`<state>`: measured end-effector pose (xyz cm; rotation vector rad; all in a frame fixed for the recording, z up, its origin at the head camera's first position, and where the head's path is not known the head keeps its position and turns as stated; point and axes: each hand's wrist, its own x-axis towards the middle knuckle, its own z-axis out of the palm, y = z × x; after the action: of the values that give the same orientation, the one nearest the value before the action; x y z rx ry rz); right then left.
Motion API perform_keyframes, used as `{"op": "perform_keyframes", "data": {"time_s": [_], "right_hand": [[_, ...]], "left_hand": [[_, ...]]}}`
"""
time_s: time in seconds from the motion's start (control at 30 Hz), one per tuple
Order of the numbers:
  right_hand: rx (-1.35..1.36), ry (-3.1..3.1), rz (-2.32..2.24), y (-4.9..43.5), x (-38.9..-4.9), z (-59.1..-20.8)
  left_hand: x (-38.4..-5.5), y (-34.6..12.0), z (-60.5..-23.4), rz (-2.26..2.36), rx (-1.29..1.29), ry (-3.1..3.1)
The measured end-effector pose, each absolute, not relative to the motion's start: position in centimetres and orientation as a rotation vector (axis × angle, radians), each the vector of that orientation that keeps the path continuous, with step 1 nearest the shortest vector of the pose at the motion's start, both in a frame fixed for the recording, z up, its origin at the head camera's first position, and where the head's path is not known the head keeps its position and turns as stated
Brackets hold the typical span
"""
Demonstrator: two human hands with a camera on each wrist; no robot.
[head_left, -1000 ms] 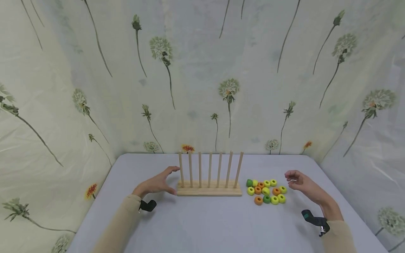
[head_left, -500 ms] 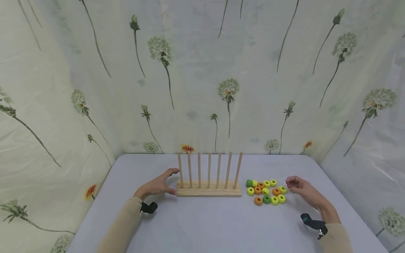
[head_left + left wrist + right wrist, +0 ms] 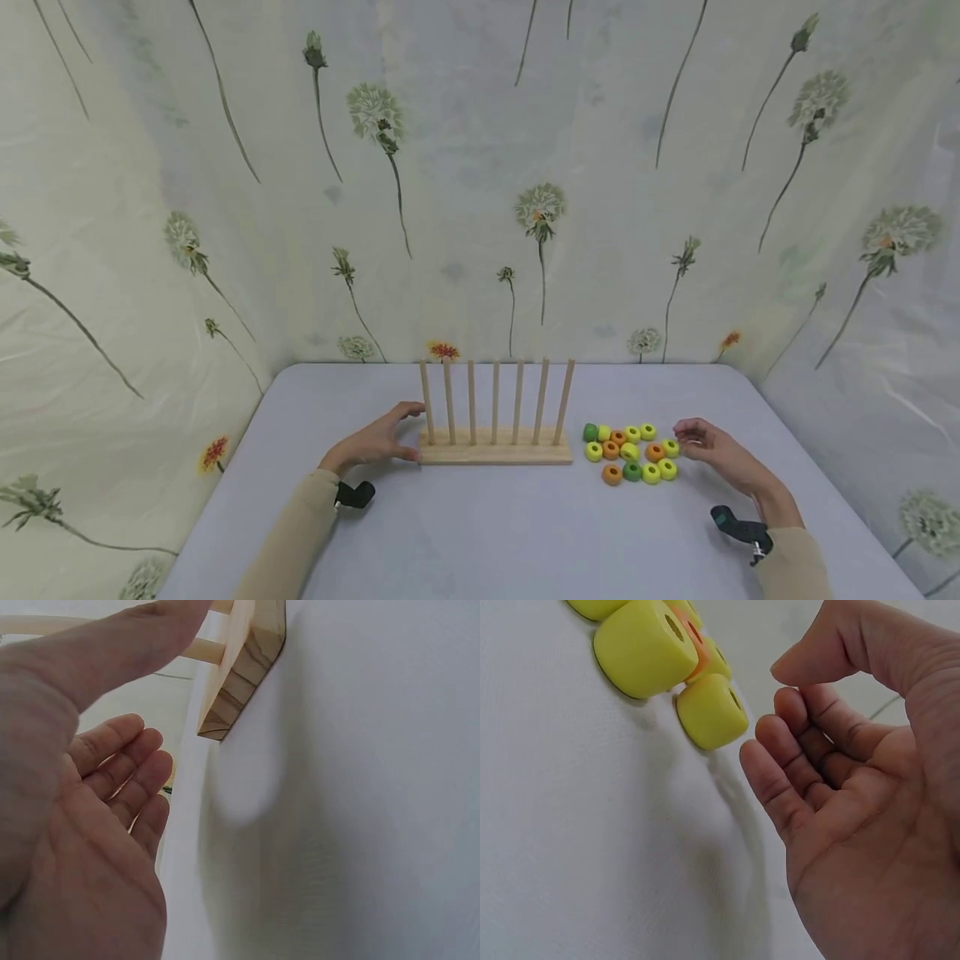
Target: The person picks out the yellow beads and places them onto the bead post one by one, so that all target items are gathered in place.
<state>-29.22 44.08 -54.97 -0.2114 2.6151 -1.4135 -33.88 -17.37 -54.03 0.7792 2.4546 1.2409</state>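
I see the left hand (image 3: 372, 440), fingers slack, at nine o'clock of the rack (image 3: 495, 455). The right hand (image 3: 716, 452) hangs loosely curled, unclenched, at three o'clock of the beads (image 3: 629, 454).

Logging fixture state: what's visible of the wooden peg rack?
The peg rack looks like pale, unpainted wood: a long base, darker grain striping its left end, with seven slim pegs, all bare. It stands upright on the table, left of the beads. The left hand is at its left end; contact is unclear.
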Motion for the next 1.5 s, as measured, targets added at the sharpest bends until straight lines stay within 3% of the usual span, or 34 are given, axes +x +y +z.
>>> {"op": "perform_keyframes", "data": {"time_s": [0.33,1.5], "right_hand": [[-0.088,2.627,-1.357,43.4,-29.3,-55.8],[-0.038,2.721,-1.271,42.8,-29.6,-56.4]], "left_hand": [[-33.9,-17.0,-54.7,1.230,0.790,2.459],[-33.9,-17.0,-56.0,1.273,0.761,2.459]]}}
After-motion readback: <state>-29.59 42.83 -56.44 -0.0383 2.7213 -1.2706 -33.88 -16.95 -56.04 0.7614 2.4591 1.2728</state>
